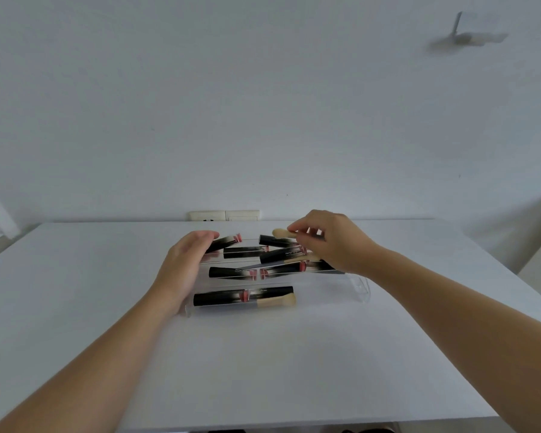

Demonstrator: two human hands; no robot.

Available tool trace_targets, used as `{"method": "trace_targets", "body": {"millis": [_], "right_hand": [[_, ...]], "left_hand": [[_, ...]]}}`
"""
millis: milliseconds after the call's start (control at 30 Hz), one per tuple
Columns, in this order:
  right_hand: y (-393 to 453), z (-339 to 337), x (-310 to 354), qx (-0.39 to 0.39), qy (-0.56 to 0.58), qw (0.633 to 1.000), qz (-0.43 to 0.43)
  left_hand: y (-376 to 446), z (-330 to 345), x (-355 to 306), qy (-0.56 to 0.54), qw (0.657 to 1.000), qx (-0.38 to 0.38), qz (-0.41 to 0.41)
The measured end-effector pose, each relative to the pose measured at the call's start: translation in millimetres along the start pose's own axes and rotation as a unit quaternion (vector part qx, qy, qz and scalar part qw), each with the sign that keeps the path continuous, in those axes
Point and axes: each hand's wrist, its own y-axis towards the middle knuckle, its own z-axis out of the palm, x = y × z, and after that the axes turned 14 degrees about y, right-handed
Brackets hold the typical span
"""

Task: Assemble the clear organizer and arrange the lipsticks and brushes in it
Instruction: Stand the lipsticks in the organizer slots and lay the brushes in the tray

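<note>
A clear stepped organizer (361,287) stands in the middle of the white table (263,354). Several black lipsticks with pink ends lie across its tiers, one at the front (219,298) and others higher up (231,271). A beige-tipped brush (277,300) lies on the front tier. My left hand (185,264) rests flat against the organizer's left side, fingers together near the top tier. My right hand (328,239) hovers over the upper right tiers and pinches a second brush (281,233) with a beige head pointing left.
A white wall rises behind the table, with a double socket plate (224,215) just above the far edge. The table's right edge (512,273) slants off toward the floor.
</note>
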Motion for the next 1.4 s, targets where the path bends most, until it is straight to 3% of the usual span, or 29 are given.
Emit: {"method": "trace_targets", "body": {"millis": [200, 433, 533, 733, 833, 967, 1067, 1233, 1400], "right_hand": [[2, 9, 4, 0.033, 0.004, 0.999, 0.011], [-7, 6, -8, -0.011, -0.055, 0.998, -0.033], [-18, 1, -20, -0.034, -0.050, 0.998, -0.011], [-13, -1, -15, -0.041, -0.037, 0.998, 0.006], [10, 2, 3, 0.007, -0.029, 1.000, -0.001], [41, 22, 28, 0.126, -0.032, 0.992, 0.004], [51, 35, 35, 0.161, -0.058, 0.985, 0.002], [57, 43, 36, 0.158, -0.044, 0.986, -0.018], [71, 48, 40, 0.238, -0.065, 0.969, -0.013]], "left_hand": [[1, 3, 4, -0.007, 1.000, 0.003, 0.007], [1, 2, 4, -0.005, 1.000, 0.011, 0.012], [1, 2, 4, -0.003, 1.000, 0.012, 0.021], [4, -6, -2, 0.121, 0.990, 0.043, 0.054], [13, -12, -18, 0.201, 0.974, 0.060, 0.086], [22, -9, -34, 0.276, 0.944, 0.121, 0.131], [25, -5, -29, 0.254, 0.950, 0.114, 0.141], [23, -1, -20, 0.096, 0.984, 0.043, 0.147], [21, -9, -19, 0.003, 0.987, 0.047, 0.153]]}}
